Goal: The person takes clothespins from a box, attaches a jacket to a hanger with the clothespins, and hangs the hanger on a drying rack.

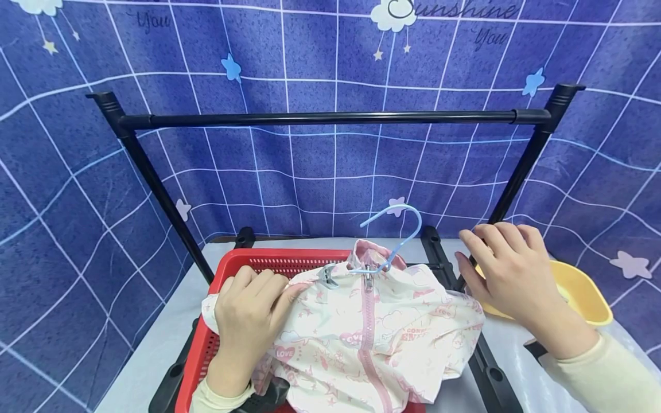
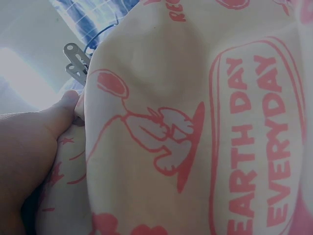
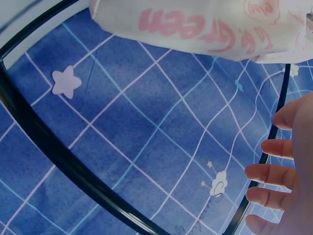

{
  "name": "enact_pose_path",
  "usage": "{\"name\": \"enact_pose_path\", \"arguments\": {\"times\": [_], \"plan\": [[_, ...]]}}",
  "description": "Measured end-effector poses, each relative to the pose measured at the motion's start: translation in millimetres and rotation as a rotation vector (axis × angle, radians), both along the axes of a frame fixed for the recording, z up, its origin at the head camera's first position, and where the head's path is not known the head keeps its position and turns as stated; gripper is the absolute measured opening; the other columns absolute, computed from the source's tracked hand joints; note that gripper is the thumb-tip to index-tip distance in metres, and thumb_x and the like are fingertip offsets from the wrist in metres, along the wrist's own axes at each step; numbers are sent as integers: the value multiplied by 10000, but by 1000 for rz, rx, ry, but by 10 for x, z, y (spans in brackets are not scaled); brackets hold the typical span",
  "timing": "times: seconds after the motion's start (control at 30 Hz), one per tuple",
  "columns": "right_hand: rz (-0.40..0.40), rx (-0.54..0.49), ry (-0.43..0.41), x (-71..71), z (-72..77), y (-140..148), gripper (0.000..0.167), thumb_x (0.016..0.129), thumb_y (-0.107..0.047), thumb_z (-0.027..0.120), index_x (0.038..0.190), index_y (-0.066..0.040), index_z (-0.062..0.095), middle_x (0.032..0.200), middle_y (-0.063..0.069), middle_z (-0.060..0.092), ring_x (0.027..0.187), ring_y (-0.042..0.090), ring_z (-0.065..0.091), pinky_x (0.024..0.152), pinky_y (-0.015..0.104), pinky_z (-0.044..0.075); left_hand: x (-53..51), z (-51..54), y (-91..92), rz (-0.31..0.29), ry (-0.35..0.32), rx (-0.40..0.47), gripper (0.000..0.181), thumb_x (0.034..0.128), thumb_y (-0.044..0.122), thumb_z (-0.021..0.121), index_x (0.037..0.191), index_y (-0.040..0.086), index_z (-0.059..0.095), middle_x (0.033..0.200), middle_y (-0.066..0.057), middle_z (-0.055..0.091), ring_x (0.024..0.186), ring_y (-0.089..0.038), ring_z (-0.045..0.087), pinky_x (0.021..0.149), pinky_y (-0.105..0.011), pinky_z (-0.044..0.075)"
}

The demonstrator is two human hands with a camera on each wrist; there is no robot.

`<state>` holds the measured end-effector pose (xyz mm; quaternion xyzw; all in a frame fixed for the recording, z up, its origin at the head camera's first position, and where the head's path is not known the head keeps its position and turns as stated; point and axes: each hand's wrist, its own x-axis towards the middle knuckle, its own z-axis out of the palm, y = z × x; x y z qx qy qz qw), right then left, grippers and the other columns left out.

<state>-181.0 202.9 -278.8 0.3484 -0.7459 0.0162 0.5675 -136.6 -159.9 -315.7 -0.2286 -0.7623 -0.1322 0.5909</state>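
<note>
A white zip-up jacket [image 1: 330,338] with pink print and a pink zipper hangs on a light blue hanger [image 1: 419,223], whose hook rises out of the collar. My left hand [image 1: 253,310] grips the jacket at its left-side shoulder, thumb lying along the cloth. Close to that thumb, a grey clip [image 1: 327,276] sits on the shoulder, and the left wrist view shows the clip [image 2: 76,61] beyond the thumb. My right hand [image 1: 508,269] is held in the air right of the jacket, fingers relaxed and holding nothing. Cloth hides part of the left fingers.
Below the jacket is a red perforated basket [image 1: 227,261]. A black rack with a horizontal bar [image 1: 330,119] and slanted posts stands around it. At the right lies a yellow basin [image 1: 583,289], partly behind my right hand. A blue patterned curtain [image 1: 310,189] hangs behind.
</note>
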Motion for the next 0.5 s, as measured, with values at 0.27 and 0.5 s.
{"name": "enact_pose_path", "arguments": {"times": [0.27, 0.5], "plan": [[1, -33, 35, -37, -10, 36, 323, 926, -248, 491, 971, 36, 640, 863, 218, 606, 726, 462, 548, 639, 574, 367, -1, -6, -7, -3, -9, 0, 492, 1030, 459, 492, 691, 115, 588, 614, -13, 542, 593, -230, 432, 526, -359, 318], [-23, -38, 49, -81, -37, 95, 334, 941, -262, 479, 977, 31, 634, 853, 209, 604, 722, 459, 546, 621, 566, 359, -10, 0, -5, -4, 3, 3, 494, 1025, 468, 496, 686, 119, 580, 612, -9, 537, 588, -229, 426, 525, -356, 309]]}}
